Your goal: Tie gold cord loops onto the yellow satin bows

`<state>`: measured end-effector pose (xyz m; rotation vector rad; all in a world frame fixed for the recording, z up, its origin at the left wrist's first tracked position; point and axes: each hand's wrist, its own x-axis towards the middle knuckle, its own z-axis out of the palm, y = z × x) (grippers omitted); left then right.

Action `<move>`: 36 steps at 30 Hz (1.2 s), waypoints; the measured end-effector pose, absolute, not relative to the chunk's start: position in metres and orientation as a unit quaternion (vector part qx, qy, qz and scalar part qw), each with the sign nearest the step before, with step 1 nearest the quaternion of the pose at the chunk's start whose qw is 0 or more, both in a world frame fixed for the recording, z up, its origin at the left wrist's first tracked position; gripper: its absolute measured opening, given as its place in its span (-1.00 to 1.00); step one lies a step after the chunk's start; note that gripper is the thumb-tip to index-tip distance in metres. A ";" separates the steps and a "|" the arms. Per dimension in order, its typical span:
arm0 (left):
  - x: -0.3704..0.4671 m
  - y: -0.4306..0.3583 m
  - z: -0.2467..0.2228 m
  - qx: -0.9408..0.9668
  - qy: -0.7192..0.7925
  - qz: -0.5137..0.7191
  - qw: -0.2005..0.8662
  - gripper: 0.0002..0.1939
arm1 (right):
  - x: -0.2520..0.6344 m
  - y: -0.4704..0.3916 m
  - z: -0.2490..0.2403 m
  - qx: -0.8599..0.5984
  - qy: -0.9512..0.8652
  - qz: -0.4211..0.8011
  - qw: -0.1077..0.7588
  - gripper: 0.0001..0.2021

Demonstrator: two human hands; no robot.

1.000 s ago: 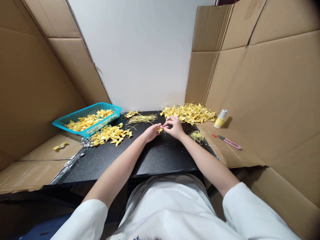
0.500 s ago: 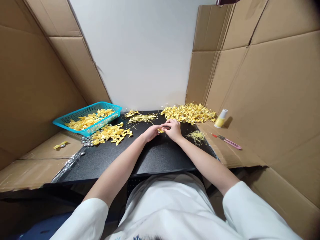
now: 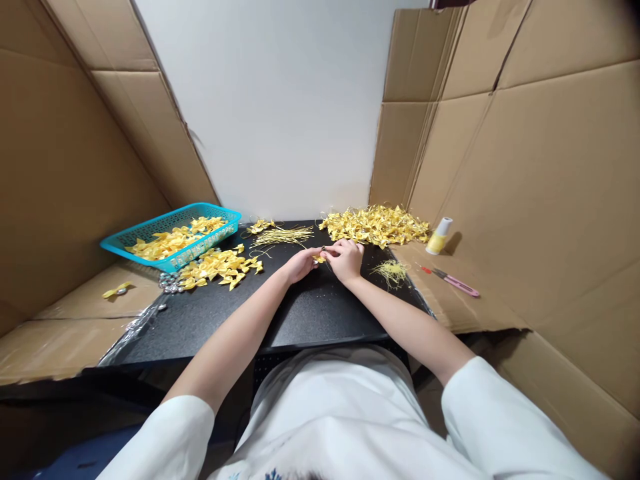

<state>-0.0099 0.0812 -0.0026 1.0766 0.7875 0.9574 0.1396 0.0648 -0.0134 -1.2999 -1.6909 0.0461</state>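
Beside loose bows, blue basket [image 3: 171, 237] of yellow bows [image 3: 176, 240], hands [image 3: 324, 259] pinching a small yellow piece [image 3: 321, 259]

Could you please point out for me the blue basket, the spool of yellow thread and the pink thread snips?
Blue basket [image 3: 111, 246]: head view, on its left end of the rim.
Spool of yellow thread [image 3: 437, 243]: head view, on the wound thread.
Pink thread snips [image 3: 463, 287]: head view, on the pink handle.
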 end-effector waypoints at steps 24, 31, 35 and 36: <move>-0.012 0.084 -0.004 0.504 0.347 0.401 0.682 -0.89 | 0.148 0.080 -0.009 -0.444 -0.779 0.077 0.437 -0.92; -0.016 0.090 -0.009 0.578 0.395 0.412 0.583 -0.78 | 0.175 0.088 0.014 -0.332 -0.805 0.277 0.407 -0.83; -0.018 0.089 -0.008 0.662 0.399 0.412 0.482 -0.76 | 0.183 0.088 0.021 -0.326 -0.774 0.363 0.404 -0.76; -0.018 0.088 -0.007 0.677 0.392 0.413 0.467 -0.76 | 0.184 0.088 0.022 -0.331 -0.761 0.374 0.414 -0.77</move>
